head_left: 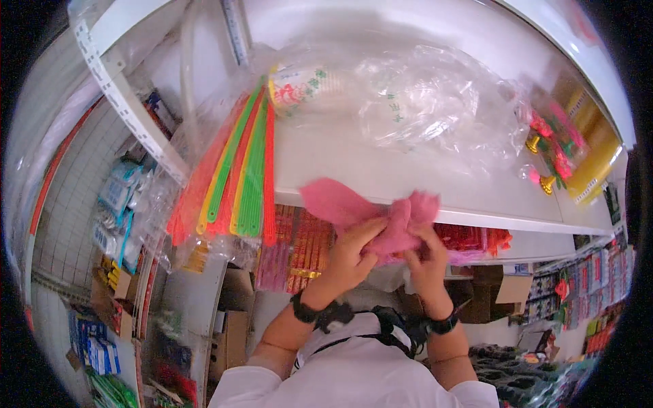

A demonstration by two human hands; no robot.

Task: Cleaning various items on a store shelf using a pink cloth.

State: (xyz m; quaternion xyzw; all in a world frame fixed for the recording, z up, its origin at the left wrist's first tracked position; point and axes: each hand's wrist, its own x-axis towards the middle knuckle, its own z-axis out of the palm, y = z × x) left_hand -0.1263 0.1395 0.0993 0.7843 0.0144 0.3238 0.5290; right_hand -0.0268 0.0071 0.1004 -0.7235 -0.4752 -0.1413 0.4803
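A crumpled pink cloth (337, 202) is bunched up in front of the white shelf's front edge. My left hand (354, 253) is closed on its left side, thumb and fingers pinching the fabric. On the other side my right hand (428, 258) grips the gathered part of the cloth. One end of the fabric sticks out to the left past my left hand, and a shorter end stands up at the right. Folds hide some of the fingertips.
On the white shelf (320, 156) lie clear plastic bags (422, 95). Red, green and yellow plastic strips (238, 170) hang over its left edge. Artificial flowers (558, 153) and a yellow roll (598, 163) stand at the right. Below are red and gold packets (309, 248) and a cardboard box (486, 292).
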